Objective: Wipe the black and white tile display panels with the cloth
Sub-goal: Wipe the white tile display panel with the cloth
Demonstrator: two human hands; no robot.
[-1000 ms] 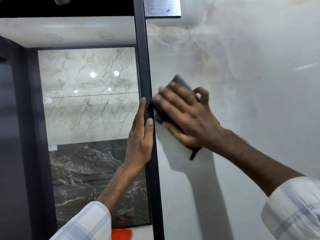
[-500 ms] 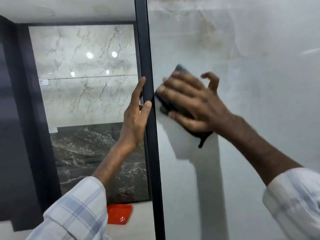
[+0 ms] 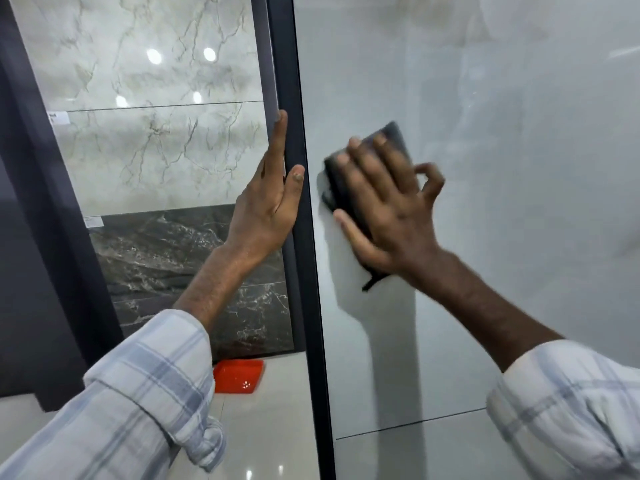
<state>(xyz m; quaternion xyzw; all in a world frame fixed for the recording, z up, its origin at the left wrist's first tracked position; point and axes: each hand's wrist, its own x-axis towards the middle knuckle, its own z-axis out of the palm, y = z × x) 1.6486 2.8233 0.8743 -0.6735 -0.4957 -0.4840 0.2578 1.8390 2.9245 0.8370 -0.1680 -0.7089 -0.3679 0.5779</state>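
A large glossy white tile panel [image 3: 519, 202] stands upright in front of me, edged on its left by a black frame [image 3: 311, 306]. My right hand [image 3: 388, 202] presses a dark grey cloth [image 3: 396, 136] flat against this panel, fingers spread over it, a short way right of the frame. A corner of the cloth hangs below my wrist. My left hand [image 3: 266, 209] holds the frame, thumb on its front face and fingers behind its edge. Further back on the left is another display with white veined tiles [image 3: 156, 150] above black marble tiles [image 3: 166, 251].
A red tray [image 3: 237, 375] lies on the shiny floor [image 3: 270, 427] at the foot of the back display. Dark grey wall sections [image 3: 34, 271] flank that display on the left. A thin joint line [image 3: 415, 424] crosses the white panel low down.
My right hand has slid the cloth to the right, away from the black frame, and lower on the panel. My left hand stays on the frame. The view has tilted downward.
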